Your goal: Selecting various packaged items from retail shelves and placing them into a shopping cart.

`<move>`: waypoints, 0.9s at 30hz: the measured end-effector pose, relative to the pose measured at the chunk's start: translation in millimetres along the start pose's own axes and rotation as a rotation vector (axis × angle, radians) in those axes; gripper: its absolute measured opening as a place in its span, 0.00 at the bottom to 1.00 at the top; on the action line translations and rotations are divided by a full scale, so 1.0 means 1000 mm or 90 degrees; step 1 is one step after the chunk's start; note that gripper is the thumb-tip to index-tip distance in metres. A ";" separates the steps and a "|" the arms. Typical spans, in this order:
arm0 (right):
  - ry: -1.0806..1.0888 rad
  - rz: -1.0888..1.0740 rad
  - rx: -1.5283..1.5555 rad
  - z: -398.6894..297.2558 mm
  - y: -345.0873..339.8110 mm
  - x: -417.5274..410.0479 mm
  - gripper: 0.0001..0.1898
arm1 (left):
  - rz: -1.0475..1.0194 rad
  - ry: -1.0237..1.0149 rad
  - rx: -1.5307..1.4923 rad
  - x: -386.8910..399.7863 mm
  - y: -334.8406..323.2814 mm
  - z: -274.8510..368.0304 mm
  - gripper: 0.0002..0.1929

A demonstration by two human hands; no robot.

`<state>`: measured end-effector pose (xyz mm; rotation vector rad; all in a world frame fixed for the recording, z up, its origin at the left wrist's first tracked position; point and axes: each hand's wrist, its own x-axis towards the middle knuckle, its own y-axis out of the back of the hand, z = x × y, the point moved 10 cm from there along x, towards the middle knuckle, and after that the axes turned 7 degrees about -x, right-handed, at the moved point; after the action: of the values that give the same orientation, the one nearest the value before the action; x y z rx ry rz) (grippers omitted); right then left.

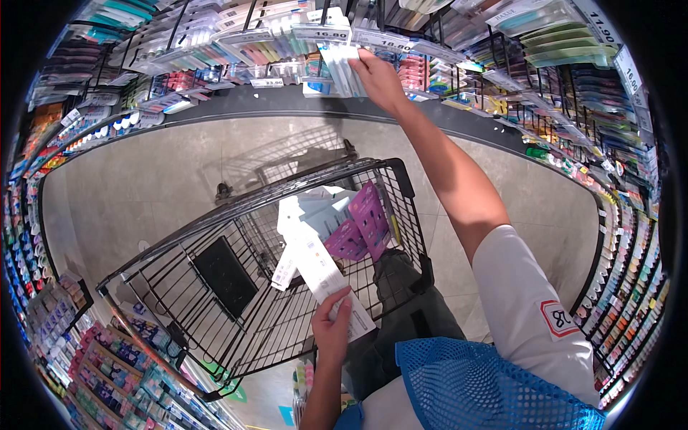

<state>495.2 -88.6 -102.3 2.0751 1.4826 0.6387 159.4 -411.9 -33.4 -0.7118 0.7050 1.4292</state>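
Note:
Raised to the shelf at the top, my right hand (pixel 376 78) grips the edge of a clear blister pack (pixel 343 70) that appears to hold toothbrushes, below a price label. Lower in the view, my left hand (pixel 332 325) holds a long white carton (pixel 322 269) over the near side of a black wire shopping cart (pixel 258 352). The carton's far end is washed out by glare. Inside the cart lie purple printed packs (pixel 368 217), pale boxes (pixel 333 212) and another white box (pixel 285 267).
Hanging packs on metal hooks (pixel 258 37) fill the shelf ahead, above a dark shelf base (pixel 215 105). Curved shelves of small goods (pixel 631 301) stand at the right. Packaged goods (pixel 113 371) fill the lower left. Grey tiled floor (pixel 123 166) surrounds the cart.

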 end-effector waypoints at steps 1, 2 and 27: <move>0.002 -0.006 -0.016 -0.002 -0.002 0.001 0.15 | 0.001 0.008 -0.003 -0.001 0.001 -0.001 0.11; 0.004 -0.013 -0.033 -0.005 -0.003 0.001 0.15 | 0.003 0.008 -0.003 -0.001 0.002 -0.002 0.11; -0.049 -0.171 -0.001 -0.060 0.029 -0.095 0.14 | -0.049 -0.120 0.050 0.005 -0.018 0.032 0.42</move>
<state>450.0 -178.9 -45.6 1.8338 1.6755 0.4499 177.5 -383.7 -18.0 -0.5297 0.5780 1.3698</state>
